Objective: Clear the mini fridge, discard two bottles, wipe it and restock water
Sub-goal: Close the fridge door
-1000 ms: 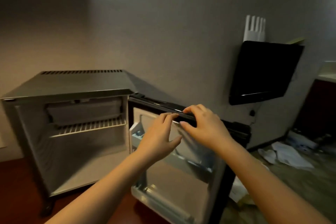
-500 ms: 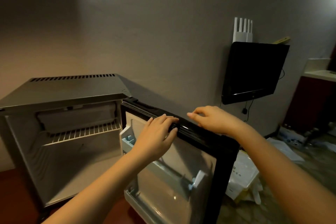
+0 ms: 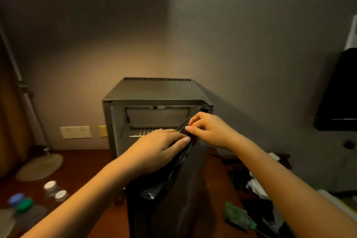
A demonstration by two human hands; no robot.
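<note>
Standing open: the mini fridge [image 3: 156,92] sits against the far wall, seen head-on, its interior pale and its wire shelf [image 3: 148,131] bare where visible.
Door: the fridge door [image 3: 170,189] swings toward the camera, edge-on, a dark slab filling the near centre.
Writing: none can be read on the fridge or the bottles; all of it is too dim and blurred.
Left hand [image 3: 160,149]: lies over the door's top edge from the left, fingers [image 3: 183,140] stretched nearly straight and close together, tips touching the dark seal.
Right hand [image 3: 208,129]: just right of the left, fingers curled, thumb and fingertips pinching the same top edge.
Lamp base [image 3: 39,166]: round, on the reddish floor at far left, its pole rising up the wall.
Bottles [image 3: 29,203]: a cluster at near left on the floor, with white, blue and green caps.
Green cloth [image 3: 237,214]: crumpled on the floor, near right of the door.
Wall sockets [image 3: 75,132]: pale plate left of the fridge.
</note>
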